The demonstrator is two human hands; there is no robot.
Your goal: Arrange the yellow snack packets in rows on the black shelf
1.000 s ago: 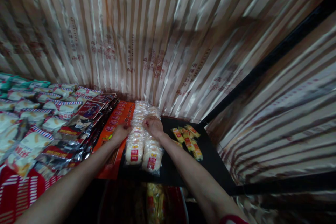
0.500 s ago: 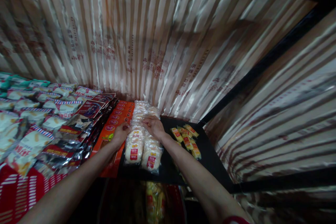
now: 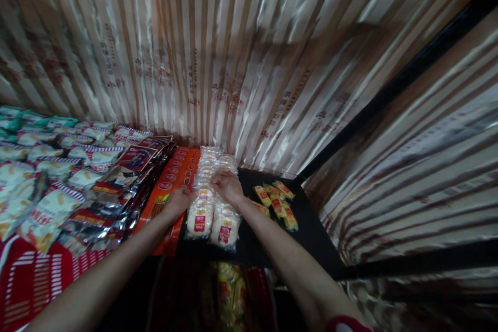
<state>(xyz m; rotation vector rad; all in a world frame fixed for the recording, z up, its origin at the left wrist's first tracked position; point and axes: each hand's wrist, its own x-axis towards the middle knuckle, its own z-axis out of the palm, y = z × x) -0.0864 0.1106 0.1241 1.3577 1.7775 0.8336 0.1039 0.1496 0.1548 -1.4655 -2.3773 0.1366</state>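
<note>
Two rows of clear snack packets (image 3: 210, 212) with pale round cakes and red labels lie on a black shelf (image 3: 311, 233). My left hand (image 3: 179, 201) rests on the left side of the rows, fingers curled against the packets. My right hand (image 3: 226, 187) lies on top of the rows further back, fingers bent down onto them. Whether either hand grips a packet is hard to make out. Several small yellow packets (image 3: 277, 201) sit loose on the shelf to the right of my right forearm.
An orange flat package (image 3: 173, 179) lies left of the rows. Beyond it are stacks of dark foil bags (image 3: 116, 187) and white snack bags (image 3: 46, 176). A red basket (image 3: 31, 285) is at the lower left. Striped foil lines the back wall (image 3: 233, 62) and the right side.
My left hand has slid slightly back toward me along the left row. The view has shifted a little; the right hand stays on the packets.
</note>
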